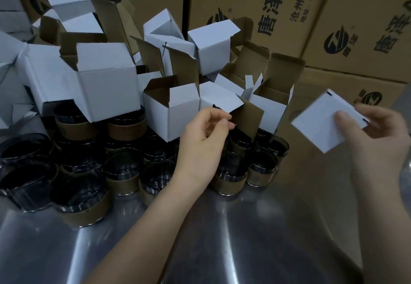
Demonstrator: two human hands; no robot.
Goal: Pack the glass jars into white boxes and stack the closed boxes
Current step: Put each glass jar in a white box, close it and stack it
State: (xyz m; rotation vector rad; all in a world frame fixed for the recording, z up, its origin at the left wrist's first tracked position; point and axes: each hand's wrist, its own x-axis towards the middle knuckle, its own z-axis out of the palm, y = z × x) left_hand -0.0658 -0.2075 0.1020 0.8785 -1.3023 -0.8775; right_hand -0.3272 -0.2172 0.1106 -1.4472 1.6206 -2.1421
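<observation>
A steel desk [222,228] runs beneath a packer's forearms, backed by a wall of printed brown cartons [244,17]. On it, open white boxes [106,83] lie heaped at all angles, flaps up, partly resting on crowded glass jars [120,168] that stand upright, mouths up, many banded in brown card. The right hand [378,141] grips a closed box [320,119] above the desk, right of the heap, thumb on its upper face. The box is near-cubic with no clear long axis, tilted with one corner down. The left hand [200,134], fingers curled, reaches a flap at the heap's front; whether it holds it cannot be told. The closed box likely wants levelling before stacking, and the next box drawing out gently, since the heap looks loose.
</observation>
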